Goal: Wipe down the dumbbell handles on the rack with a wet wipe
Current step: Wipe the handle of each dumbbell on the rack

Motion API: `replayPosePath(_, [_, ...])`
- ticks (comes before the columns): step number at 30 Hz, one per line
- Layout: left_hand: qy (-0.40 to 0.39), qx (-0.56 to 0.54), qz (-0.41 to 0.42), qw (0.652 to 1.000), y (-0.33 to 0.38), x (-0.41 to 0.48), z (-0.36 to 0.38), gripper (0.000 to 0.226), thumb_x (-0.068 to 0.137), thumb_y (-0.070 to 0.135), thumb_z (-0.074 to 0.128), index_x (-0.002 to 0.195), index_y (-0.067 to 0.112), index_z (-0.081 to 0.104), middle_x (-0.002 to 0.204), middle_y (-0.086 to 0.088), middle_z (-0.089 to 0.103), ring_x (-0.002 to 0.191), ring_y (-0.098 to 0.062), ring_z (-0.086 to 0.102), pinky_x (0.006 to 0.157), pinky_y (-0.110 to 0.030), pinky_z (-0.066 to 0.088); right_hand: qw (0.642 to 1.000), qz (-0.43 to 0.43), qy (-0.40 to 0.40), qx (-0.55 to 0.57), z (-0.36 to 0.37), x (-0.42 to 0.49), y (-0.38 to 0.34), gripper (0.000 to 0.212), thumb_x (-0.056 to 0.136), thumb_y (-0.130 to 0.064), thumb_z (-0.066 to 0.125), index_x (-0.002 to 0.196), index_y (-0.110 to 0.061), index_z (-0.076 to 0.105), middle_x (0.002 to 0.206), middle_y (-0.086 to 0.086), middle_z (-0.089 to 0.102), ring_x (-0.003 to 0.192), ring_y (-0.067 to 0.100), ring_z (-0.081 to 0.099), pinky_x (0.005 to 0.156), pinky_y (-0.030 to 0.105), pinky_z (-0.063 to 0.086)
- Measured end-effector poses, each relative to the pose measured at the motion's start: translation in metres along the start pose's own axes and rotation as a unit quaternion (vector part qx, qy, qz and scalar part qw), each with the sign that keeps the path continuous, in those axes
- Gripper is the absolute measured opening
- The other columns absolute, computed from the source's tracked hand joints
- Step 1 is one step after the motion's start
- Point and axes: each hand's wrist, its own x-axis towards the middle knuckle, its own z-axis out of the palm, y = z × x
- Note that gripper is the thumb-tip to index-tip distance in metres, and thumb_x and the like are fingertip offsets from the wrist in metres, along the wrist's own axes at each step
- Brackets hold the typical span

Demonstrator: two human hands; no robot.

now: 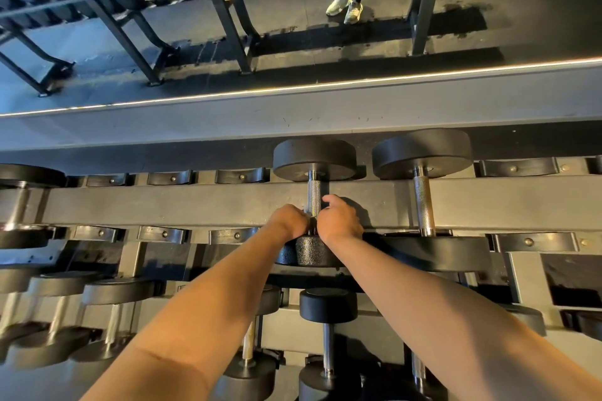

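The dumbbell handle (pixel 314 195) is bright metal, knurled rough along its middle. Its far head (pixel 314 159) is matt black, likely rubber; the near head (pixel 312 252) has a pebbled, faintly glossy skin. The rack beam (pixel 195 202) is dull, scuffed painted metal.

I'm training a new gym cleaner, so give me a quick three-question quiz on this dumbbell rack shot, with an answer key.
1. True or false: the left hand and right hand are both at the near end of one dumbbell handle.
2. The cradles directly left of that dumbbell are: A empty, B loaded, C covered by a towel.
3. Can a wet wipe be seen anywhere?
Key: 1 true. 2 A. 3 No, none shows; the hands may hide it.
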Motion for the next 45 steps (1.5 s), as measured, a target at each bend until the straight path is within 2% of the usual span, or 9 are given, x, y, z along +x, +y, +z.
replayPosePath(6, [0.031, 0.047, 0.002, 0.998, -0.002, -0.014, -0.002, 0.036, 0.097, 0.031, 0.057, 0.067, 0.012, 0.057, 0.081, -0.008, 0.061, 0.068, -0.017, 0.053, 0.066, -0.028, 0.042, 1.000, -0.006, 0.009, 0.019, 0.001, 0.001, 0.003, 0.035, 0.099, -0.020, 0.045, 0.127, -0.031, 0.063, 0.129, 0.006, 0.064, 0.112, 0.031, 0.061, 0.093, 0.041, 0.051])
replayPosePath(12, [0.128, -0.138, 0.017, 0.982, -0.008, -0.015, 0.000, 0.025, 0.100, 0.013, 0.049, 0.108, 0.009, 0.072, 0.103, -0.012, 0.073, 0.089, -0.024, 0.067, 0.083, -0.036, 0.057, 0.998, -0.003, 0.031, 0.063, 0.005, 0.003, 0.008, 0.038, 0.095, -0.016, 0.044, 0.122, -0.032, 0.066, 0.121, 0.003, 0.068, 0.107, 0.032, 0.062, 0.092, 0.042, 0.052])
replayPosePath(17, [0.030, -0.087, -0.009, 0.996, 0.008, -0.009, -0.001, 0.031, 0.105, 0.016, 0.042, 0.121, 0.003, 0.066, 0.121, -0.016, 0.068, 0.112, -0.032, 0.063, 0.095, -0.035, 0.048, 0.998, -0.004, 0.035, 0.054, 0.005, 0.007, 0.010, 0.039, 0.095, -0.016, 0.043, 0.122, -0.033, 0.065, 0.122, 0.004, 0.066, 0.107, 0.033, 0.062, 0.092, 0.044, 0.052])
replayPosePath(21, [0.007, 0.021, -0.025, 0.999, 0.004, -0.006, 0.000, 0.027, 0.103, 0.030, 0.050, 0.099, 0.007, 0.064, 0.089, -0.008, 0.063, 0.082, -0.021, 0.058, 0.078, -0.032, 0.043, 0.999, -0.012, 0.033, 0.040, 0.007, 0.008, 0.010, 0.037, 0.095, -0.018, 0.043, 0.120, -0.033, 0.066, 0.121, 0.006, 0.067, 0.106, 0.033, 0.062, 0.091, 0.046, 0.054])
replayPosePath(26, [0.061, 0.024, 0.001, 0.998, 0.007, -0.019, -0.003, 0.039, 0.100, 0.041, 0.054, 0.089, 0.004, 0.065, 0.084, -0.010, 0.062, 0.082, -0.025, 0.059, 0.074, -0.032, 0.047, 0.998, -0.015, 0.039, 0.044, 0.008, 0.010, 0.010, 0.034, 0.094, -0.017, 0.046, 0.116, -0.031, 0.067, 0.117, 0.005, 0.068, 0.102, 0.032, 0.063, 0.089, 0.045, 0.055])
replayPosePath(29, [0.097, -0.040, 0.038, 0.994, 0.001, -0.025, 0.004, 0.026, 0.097, 0.023, 0.055, 0.080, 0.010, 0.071, 0.077, -0.004, 0.065, 0.074, -0.020, 0.060, 0.060, -0.023, 0.044, 0.997, -0.032, 0.041, 0.057, 0.009, 0.009, 0.013, 0.026, 0.095, -0.019, 0.048, 0.110, -0.031, 0.066, 0.112, 0.002, 0.070, 0.096, 0.027, 0.064, 0.083, 0.043, 0.057])
replayPosePath(33, [0.161, -0.107, 0.102, 0.976, -0.001, -0.028, 0.010, 0.019, 0.100, 0.016, 0.052, 0.100, 0.014, 0.070, 0.106, -0.003, 0.057, 0.093, -0.018, 0.056, 0.085, -0.030, 0.047, 0.986, -0.088, 0.060, 0.125, 0.009, 0.008, 0.019, 0.014, 0.102, -0.022, 0.048, 0.111, -0.030, 0.055, 0.109, -0.004, 0.067, 0.081, 0.011, 0.060, 0.061, 0.028, 0.048])
replayPosePath(39, [0.163, -0.125, 0.158, 0.966, 0.012, -0.033, 0.009, 0.014, 0.100, 0.020, 0.055, 0.111, 0.022, 0.064, 0.090, 0.002, 0.066, 0.081, -0.017, 0.063, 0.072, -0.034, 0.054, 0.957, -0.214, -0.025, 0.193, 0.004, 0.011, 0.029, 0.031, 0.098, -0.024, 0.061, 0.124, -0.033, 0.047, 0.123, -0.004, 0.045, 0.103, 0.007, 0.053, 0.074, 0.017, 0.047])
replayPosePath(45, [0.223, -0.237, 0.091, 0.941, 0.009, -0.033, 0.014, 0.026, 0.103, 0.021, 0.050, 0.129, 0.026, 0.055, 0.100, 0.006, 0.063, 0.082, -0.014, 0.065, 0.075, -0.038, 0.058, 0.965, -0.099, 0.011, 0.241, -0.001, 0.048, 0.013, 0.010, 0.097, -0.017, 0.063, 0.107, -0.018, 0.066, 0.101, -0.001, 0.068, 0.090, 0.015, 0.068, 0.072, 0.030, 0.060])
